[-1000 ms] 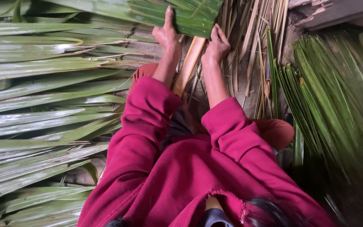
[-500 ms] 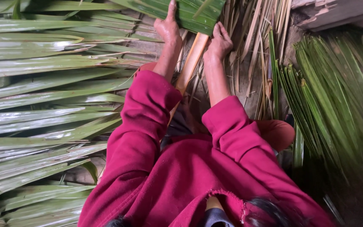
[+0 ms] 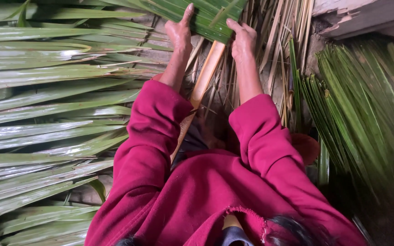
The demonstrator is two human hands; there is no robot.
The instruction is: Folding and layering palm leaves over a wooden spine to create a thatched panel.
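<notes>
compared w/ the pics a moment ago, almost nothing changes: both hands stay at the top centre of the frame on the same folded green leaf piece (image 3: 206,16), only tiny shift of the hands. so i judge the work is in a slow pressing or folding step, not a new one.

left hand (image 3: 178,32) lies flat on the leaf piece, fingers stretched and close together, one pointing up. right hand (image 3: 242,41) presses the lower edge of the piece; its fingers curl over the leaf, but i cannot tell if they really pinch it. a pale wooden stick (image 3: 204,75) runs from under the leaf piece down between the two red sleeves (image 3: 153,132).

long green leaves (image 3: 46,95) fill the left side, thin green strips (image 3: 361,105) the right, dry strips (image 3: 274,41) in upper centre.

hidden: the leaf piece is cut off by the top edge, the stick's lower end goes under the body, and the fingertips of the right hand are hard to see.
</notes>
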